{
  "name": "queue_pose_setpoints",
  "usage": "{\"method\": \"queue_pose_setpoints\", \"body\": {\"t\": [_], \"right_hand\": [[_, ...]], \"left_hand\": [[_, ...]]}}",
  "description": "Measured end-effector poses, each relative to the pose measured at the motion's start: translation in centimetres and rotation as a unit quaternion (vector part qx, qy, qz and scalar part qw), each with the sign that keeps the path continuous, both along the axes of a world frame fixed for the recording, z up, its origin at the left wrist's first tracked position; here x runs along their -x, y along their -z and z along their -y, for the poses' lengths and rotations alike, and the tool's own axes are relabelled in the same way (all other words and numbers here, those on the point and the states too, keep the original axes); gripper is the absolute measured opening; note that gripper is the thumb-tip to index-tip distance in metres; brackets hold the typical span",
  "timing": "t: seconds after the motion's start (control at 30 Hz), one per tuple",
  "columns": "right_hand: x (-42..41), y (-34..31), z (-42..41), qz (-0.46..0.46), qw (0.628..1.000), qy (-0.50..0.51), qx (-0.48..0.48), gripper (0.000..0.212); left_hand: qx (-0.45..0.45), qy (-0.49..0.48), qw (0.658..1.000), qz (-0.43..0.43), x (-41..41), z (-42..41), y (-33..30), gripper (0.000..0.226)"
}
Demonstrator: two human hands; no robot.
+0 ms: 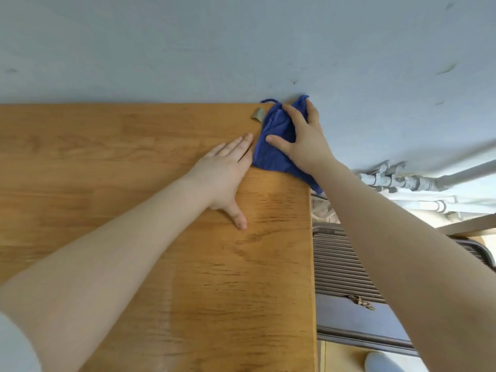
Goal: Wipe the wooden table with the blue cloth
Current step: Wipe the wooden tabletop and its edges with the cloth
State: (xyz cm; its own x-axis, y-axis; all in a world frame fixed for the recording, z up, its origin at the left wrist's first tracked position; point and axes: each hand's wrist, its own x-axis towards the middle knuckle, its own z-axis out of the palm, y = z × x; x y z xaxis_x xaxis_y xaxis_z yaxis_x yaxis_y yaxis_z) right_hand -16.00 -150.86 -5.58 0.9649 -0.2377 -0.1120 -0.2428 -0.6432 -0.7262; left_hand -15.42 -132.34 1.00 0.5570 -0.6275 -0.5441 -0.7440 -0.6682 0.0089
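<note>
The wooden table (134, 157) fills the left and middle of the view and runs back to a blue-grey wall. A crumpled blue cloth (273, 146) lies at the table's far right corner, hanging slightly over the right edge. My right hand (303, 138) presses flat on the cloth with fingers spread, fingertips reaching the wall. Flat on the bare wood just left of the cloth rests my left hand (225, 170), fingers straight and thumb spread out.
A small curled grey scrap (258, 114) sits at the table's back edge beside the cloth. Right of the table are grey pipes (402, 179) along the wall, a ribbed dark suitcase (341, 269) and a shoe tip (381, 362) on the floor.
</note>
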Motion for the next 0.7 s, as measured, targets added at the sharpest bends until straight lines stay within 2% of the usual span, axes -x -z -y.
{"method": "queue_pose_setpoints", "body": {"t": [0.17,0.27,0.37,0.53,0.7], "right_hand": [[8.2,-0.6,-2.6,-0.002,1.000,0.001,-0.022,0.079],[14.2,-0.9,-4.1,-0.024,0.997,-0.019,-0.068,0.080],[13.2,-1.3,-3.8,-0.045,0.992,0.005,-0.116,0.081],[9.1,-1.1,-3.5,-0.012,0.995,0.062,-0.079,0.076],[15.6,-1.1,-5.6,-0.025,0.998,0.037,-0.033,0.077]], "left_hand": [[0.002,-0.004,1.000,-0.004,0.1,0.0,-0.3,0.152],[-0.006,-0.003,1.000,0.002,0.2,0.1,-0.2,0.154],[-0.010,0.002,1.000,0.024,0.0,-0.1,0.0,0.154],[-0.004,-0.020,0.997,0.077,1.0,-0.3,-0.1,0.152],[0.034,-0.102,0.985,0.138,4.8,-1.7,-1.2,0.136]]}}
